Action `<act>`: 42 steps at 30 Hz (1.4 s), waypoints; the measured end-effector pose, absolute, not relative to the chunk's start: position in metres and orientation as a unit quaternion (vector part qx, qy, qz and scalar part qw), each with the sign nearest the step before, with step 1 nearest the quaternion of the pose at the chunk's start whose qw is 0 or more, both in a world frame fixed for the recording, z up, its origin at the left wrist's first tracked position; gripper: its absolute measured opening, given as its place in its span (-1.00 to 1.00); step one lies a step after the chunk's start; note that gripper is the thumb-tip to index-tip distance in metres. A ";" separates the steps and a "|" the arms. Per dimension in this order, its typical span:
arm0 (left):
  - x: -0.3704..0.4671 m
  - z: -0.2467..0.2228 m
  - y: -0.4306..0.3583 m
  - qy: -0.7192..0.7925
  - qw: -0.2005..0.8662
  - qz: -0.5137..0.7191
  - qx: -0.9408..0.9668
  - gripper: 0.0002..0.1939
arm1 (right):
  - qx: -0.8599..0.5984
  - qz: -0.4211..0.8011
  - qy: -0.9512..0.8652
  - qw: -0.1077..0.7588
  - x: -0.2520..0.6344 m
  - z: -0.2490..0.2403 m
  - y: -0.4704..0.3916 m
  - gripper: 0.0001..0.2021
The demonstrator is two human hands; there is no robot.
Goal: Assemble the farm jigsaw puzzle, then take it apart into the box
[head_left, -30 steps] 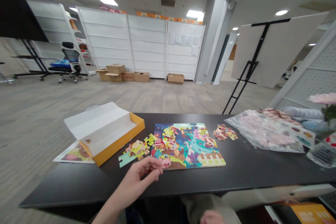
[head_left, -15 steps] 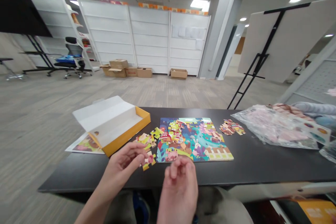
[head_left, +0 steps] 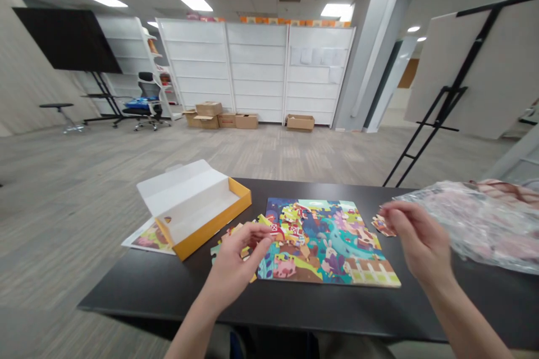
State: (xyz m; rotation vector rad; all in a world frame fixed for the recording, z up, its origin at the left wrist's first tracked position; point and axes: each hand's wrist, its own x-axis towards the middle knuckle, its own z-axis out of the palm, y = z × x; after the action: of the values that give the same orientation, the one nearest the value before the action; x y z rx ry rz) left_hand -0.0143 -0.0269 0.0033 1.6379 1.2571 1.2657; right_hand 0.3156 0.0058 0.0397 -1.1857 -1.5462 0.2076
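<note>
A colourful jigsaw puzzle (head_left: pixel 332 244) with animals, a fence and a red barn lies on the black table, largely filled. At its left edge is my left hand (head_left: pixel 240 258), fingers loosely bent and thumb apart, over a pile of loose jigsaw pieces (head_left: pixel 217 249) that it partly covers. Its fingertips are close to the barn part. To the right of the puzzle, my right hand (head_left: pixel 421 238) hangs over a smaller group of puzzle pieces (head_left: pixel 381 225). Its fingers are curled together; whatever they may hold is hidden.
An open yellow box (head_left: pixel 214 227) with a white inside stands at the left, partly over a printed picture sheet (head_left: pixel 151 235). Clear plastic bags with pink contents (head_left: pixel 475 224) lie at the right. Beyond the table are cardboard boxes (head_left: pixel 208 115) and an easel-like stand (head_left: pixel 446 101).
My right hand has moved from in front of the puzzle to the piece group at the right. My left hand has shifted slightly right against the puzzle's edge. The camera view has turned left.
</note>
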 end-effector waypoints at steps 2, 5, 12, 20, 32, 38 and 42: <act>-0.004 0.006 -0.012 0.504 0.287 0.457 0.674 -0.80 | -0.507 0.122 -0.720 0.458 0.312 0.041 0.050 -0.74; -0.001 0.012 0.014 0.519 0.180 0.391 0.738 -0.80 | -0.484 0.107 -0.791 0.358 0.304 0.026 0.099 -0.75; -0.016 0.015 0.054 0.553 0.135 0.245 0.785 -0.79 | -0.473 0.057 -0.816 0.327 0.294 -0.007 0.125 -0.78; -0.014 -0.016 0.042 0.555 0.190 0.211 0.782 -0.55 | -0.483 0.048 -0.833 0.265 0.293 -0.016 0.116 -0.77; -0.018 -0.020 0.037 0.542 0.181 0.214 0.792 -0.63 | -0.481 0.084 -0.840 0.238 0.288 -0.017 0.111 -0.79; 0.000 -0.013 0.035 0.517 0.182 0.272 0.791 -0.59 | -0.461 0.240 -0.813 0.263 0.282 -0.012 0.105 -0.74; 0.020 -0.013 0.035 0.473 0.189 0.297 0.808 -0.46 | -0.425 0.313 -0.806 0.267 0.276 -0.013 0.101 -0.71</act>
State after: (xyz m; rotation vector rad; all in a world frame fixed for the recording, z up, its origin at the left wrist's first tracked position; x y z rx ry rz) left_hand 0.0205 0.0351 -0.0130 2.2710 1.3306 0.8344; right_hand 0.2758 0.1008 -0.0131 -1.1478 -2.1748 0.8449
